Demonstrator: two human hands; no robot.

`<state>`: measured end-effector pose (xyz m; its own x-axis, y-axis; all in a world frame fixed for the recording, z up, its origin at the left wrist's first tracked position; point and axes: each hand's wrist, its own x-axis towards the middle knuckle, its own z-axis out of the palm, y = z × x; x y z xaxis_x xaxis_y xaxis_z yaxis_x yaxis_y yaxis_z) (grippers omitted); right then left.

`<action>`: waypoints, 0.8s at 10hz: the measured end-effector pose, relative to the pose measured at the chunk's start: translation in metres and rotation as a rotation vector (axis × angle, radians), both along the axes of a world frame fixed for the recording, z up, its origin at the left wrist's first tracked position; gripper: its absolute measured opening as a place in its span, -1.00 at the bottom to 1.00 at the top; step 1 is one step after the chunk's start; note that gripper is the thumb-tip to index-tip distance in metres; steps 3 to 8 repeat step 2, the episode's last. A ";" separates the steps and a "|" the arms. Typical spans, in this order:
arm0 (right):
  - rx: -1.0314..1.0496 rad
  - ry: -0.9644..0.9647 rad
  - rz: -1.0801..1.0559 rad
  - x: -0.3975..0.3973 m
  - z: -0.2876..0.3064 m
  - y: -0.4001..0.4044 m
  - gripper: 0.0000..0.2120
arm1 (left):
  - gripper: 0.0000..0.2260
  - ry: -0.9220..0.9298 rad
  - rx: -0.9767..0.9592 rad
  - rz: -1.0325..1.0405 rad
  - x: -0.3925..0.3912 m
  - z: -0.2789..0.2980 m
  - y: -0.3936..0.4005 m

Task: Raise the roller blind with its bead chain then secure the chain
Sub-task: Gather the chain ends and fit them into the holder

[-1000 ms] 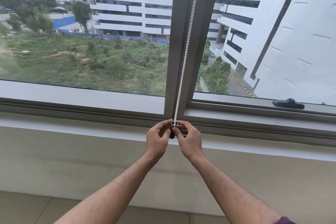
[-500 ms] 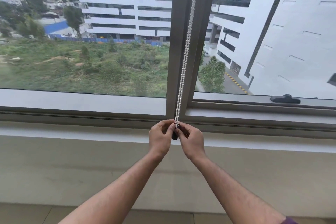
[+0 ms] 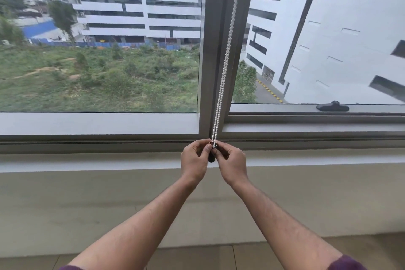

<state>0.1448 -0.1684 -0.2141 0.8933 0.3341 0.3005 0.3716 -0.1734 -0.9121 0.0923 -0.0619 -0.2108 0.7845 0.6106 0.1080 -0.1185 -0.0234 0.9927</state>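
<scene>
A white bead chain (image 3: 225,59) runs taut down the grey window mullion (image 3: 213,50), its two strands twisted together near the top. The chain's lower end meets a small dark holder (image 3: 211,156) on the frame below the mullion. My left hand (image 3: 194,161) and my right hand (image 3: 232,161) pinch the bottom of the chain from either side, fingertips touching at the holder's top. The roller blind itself is out of view above.
A black window handle (image 3: 332,107) lies on the lower frame of the right pane. A white sill ledge (image 3: 87,161) runs across under the window, with a beige wall (image 3: 87,204) below it and floor tiles at the bottom edge.
Both hands have stayed pinched at the chain's lower end by the holder. Only the camera has shifted slightly; the chain remains taut.
</scene>
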 end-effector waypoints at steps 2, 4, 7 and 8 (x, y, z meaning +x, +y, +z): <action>-0.049 0.038 -0.012 -0.002 0.004 -0.006 -0.75 | -0.84 0.120 0.143 0.050 -0.007 0.004 0.000; -0.049 0.038 -0.012 -0.002 0.004 -0.006 -0.75 | -0.84 0.120 0.143 0.050 -0.007 0.004 0.000; -0.049 0.038 -0.012 -0.002 0.004 -0.006 -0.75 | -0.84 0.120 0.143 0.050 -0.007 0.004 0.000; -0.049 0.038 -0.012 -0.002 0.004 -0.006 -0.75 | -0.84 0.120 0.143 0.050 -0.007 0.004 0.000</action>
